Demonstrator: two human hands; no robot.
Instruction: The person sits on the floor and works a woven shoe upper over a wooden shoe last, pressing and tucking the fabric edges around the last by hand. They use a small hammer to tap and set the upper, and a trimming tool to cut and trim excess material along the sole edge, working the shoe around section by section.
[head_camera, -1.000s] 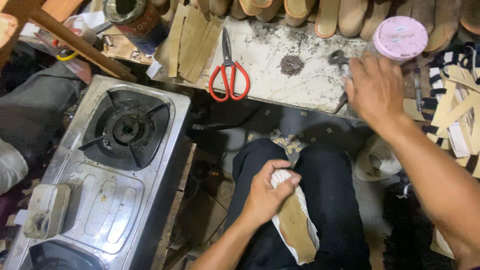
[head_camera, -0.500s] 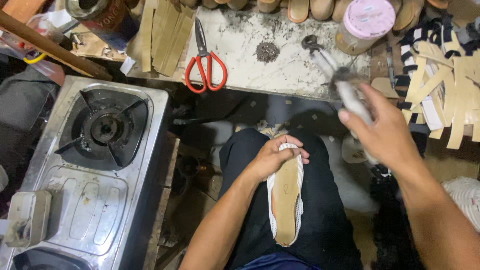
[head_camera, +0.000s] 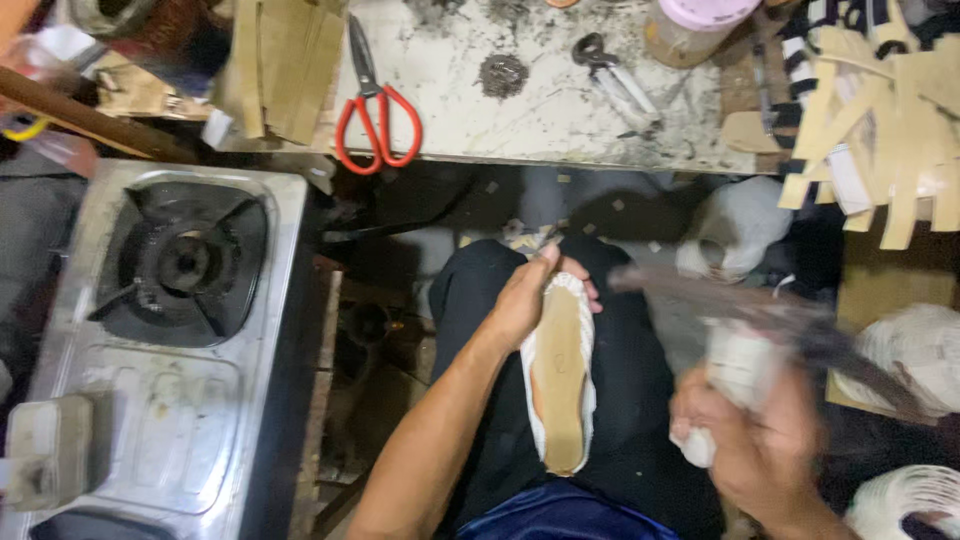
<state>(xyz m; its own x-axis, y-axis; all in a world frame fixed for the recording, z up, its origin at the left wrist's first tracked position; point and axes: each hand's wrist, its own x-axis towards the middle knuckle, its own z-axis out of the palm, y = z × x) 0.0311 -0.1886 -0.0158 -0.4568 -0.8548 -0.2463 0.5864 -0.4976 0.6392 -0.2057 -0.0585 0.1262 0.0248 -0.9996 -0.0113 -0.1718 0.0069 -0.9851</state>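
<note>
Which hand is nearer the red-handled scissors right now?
Left. The left hand grips the shoe sole on the lap, below the red-handled scissors. The right hand is lower and farther right, holding a blurred tool.

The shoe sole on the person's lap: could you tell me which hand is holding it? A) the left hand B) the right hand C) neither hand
A: the left hand grips the toe end of the shoe sole, while the right hand holds a blurred tool.
</note>
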